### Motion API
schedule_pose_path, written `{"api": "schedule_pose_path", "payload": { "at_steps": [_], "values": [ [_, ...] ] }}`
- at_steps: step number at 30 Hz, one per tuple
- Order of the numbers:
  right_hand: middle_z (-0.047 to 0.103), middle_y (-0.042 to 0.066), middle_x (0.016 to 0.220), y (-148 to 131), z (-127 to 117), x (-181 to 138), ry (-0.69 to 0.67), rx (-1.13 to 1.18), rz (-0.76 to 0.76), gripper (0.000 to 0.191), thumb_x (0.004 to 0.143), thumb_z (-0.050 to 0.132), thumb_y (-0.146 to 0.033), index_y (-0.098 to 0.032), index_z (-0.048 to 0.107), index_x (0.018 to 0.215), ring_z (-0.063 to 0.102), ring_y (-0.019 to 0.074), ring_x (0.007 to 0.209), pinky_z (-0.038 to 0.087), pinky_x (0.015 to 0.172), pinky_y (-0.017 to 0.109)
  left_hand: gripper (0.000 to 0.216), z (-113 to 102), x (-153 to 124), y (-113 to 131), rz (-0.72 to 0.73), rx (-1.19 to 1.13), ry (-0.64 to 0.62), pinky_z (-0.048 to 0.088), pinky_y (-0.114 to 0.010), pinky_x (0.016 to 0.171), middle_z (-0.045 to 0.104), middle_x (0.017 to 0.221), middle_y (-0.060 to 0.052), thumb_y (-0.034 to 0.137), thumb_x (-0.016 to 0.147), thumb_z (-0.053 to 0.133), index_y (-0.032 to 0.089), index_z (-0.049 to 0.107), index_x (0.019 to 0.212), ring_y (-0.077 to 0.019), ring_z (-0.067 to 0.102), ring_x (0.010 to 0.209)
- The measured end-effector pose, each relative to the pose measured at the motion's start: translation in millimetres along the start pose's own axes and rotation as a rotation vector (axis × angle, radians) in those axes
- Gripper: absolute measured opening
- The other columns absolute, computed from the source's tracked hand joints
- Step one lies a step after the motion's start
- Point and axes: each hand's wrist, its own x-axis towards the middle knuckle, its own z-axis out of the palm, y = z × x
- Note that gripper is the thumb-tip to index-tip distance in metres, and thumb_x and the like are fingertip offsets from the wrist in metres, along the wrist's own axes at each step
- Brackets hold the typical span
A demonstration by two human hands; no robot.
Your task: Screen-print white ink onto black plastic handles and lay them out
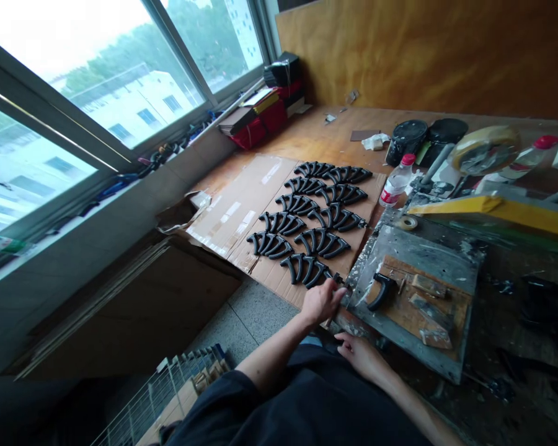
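My left hand (322,301) reaches to the near edge of a cardboard sheet (242,210) and pinches a small black curved part (338,280) beside the nearest fan of black curved parts (305,270). Several such fans (314,210) lie in two rows on the cardboard. My right hand (361,355) rests low at the bench's front edge, fingers loosely curled, holding nothing that I can see. One black curved part (381,290) sits on a wooden jig (423,303) on a grey metal plate (441,260) just right of my left hand.
A clear water bottle with a red cap (397,181), a tape roll (407,222), two black tubs (425,136), a yellow bar (502,214) and a tape reel (486,148) crowd the bench's right. Red boxes and books (265,114) sit by the window. A wire rack (177,384) stands below left.
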Motion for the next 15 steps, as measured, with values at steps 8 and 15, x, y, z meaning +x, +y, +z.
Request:
{"api": "schedule_pose_path", "payload": {
  "at_steps": [8, 15],
  "values": [
    [0.067, 0.006, 0.096, 6.6, 24.5, 30.9, 0.052, 0.375, 0.120, 0.032, 0.079, 0.049, -0.042, -0.020, 0.062, 0.098, 0.067, 0.0199, 0.083, 0.050, 0.067, 0.028, 0.034, -83.8, 12.1, -188.9, -0.667, -0.410, 0.384, 0.049, -0.023, 0.057, 0.071, 0.083, -0.006, 0.047, 0.093, 0.038, 0.018, 0.055, 0.094, -0.0144, 0.066, 0.065],
    [0.058, 0.000, 0.070, 1.0, 45.2, 70.0, 0.202, 0.598, 0.373, 0.042, 0.059, 0.063, -0.061, -0.022, 0.051, 0.071, 0.067, 0.0204, 0.073, 0.047, 0.052, 0.023, 0.021, -186.7, 53.0, -338.1, -0.865, -0.614, 0.743, 0.056, -0.026, 0.058, 0.068, 0.092, -0.011, 0.032, 0.089, 0.049, 0.014, 0.058, 0.093, -0.0183, 0.068, 0.077]
  ]
}}
